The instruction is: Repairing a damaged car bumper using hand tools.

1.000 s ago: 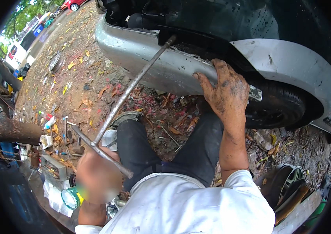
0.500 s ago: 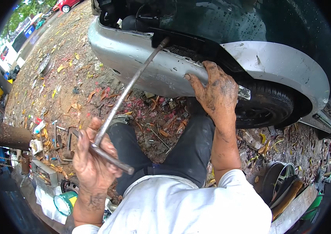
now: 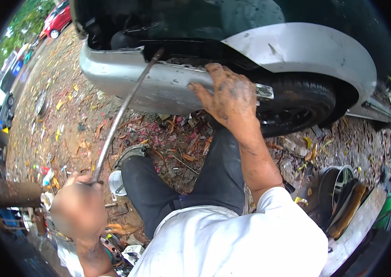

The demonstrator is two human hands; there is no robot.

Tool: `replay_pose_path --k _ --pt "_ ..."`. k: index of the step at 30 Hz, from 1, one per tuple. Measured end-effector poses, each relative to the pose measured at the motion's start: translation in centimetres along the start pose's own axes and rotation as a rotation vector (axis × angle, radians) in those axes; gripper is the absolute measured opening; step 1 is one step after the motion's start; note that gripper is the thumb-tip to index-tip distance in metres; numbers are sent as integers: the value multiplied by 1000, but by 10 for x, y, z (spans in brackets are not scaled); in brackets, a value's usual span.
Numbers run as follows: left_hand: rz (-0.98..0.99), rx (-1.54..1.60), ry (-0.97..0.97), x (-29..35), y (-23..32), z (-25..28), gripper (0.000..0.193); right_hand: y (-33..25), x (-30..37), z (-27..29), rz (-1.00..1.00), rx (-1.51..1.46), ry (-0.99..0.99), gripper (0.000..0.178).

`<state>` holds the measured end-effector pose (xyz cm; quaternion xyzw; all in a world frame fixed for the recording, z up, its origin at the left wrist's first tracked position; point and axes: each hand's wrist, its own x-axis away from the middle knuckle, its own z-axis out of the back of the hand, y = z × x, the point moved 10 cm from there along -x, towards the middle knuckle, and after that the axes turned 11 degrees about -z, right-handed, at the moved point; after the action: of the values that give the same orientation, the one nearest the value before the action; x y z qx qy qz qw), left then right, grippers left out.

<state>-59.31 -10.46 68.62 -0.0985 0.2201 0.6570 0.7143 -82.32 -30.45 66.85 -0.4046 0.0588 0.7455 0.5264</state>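
Several splayed fingers of the right hand (image 3: 233, 94) are resting on the silver bumper (image 3: 170, 90); blur at lower left is concealing finger closure on the left hand (image 3: 79, 207). There, a long metal bar (image 3: 118, 119) is slanting toward upper centre, probably heavy, rigid; grasp its lower end.

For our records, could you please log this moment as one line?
left hand: at lower end of metal bar, grip blurred; right hand: on silver bumper; bar tip: by bumper's upper edge
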Motion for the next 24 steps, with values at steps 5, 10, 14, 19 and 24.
replay_pose_path --k 5,10,14,19,24 --pt "653 1790 456 7 -5 -79 56 9 -1 -6 -40 -16 -79 41" --pt "421 1372 140 30 -12 -56 45 8 2 3 -6 1 -17 39" --pt "-380 -307 330 -8 67 40 41 4 4 0 -20 -12 -57 39" --pt "-370 -271 3 -35 54 -1 40 7 4 -3 -19 -17 -45 39" --pt "267 1007 -27 -4 8 -61 60 8 1 -4 -40 -15 -60 40"
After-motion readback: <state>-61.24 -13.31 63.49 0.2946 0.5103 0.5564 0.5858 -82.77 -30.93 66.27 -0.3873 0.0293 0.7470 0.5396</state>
